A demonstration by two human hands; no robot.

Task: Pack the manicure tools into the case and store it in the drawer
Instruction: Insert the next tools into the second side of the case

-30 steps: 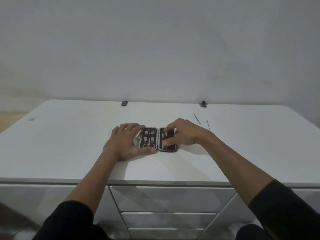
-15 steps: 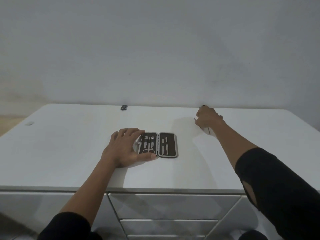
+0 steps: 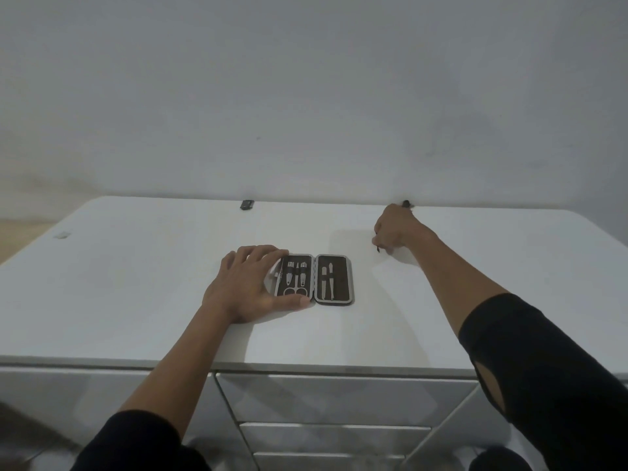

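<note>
The manicure case lies open and flat on the white dresser top. Its left half holds scissors and clippers, its right half two slim tools. My left hand rests flat against the case's left edge, thumb along the front. My right hand is far to the right and back, fingers curled down on a thin metal tool whose dark tip shows under the fingers. Any other loose tool there is hidden by the hand.
Closed drawer fronts stack below the dresser's front edge. Two small dark fittings sit at the back edge by the wall, one behind my right hand. A small pale mark lies at far left.
My right hand left the case's right half and reached back right to the loose tools, then closed over one. My left hand stayed on the case.
</note>
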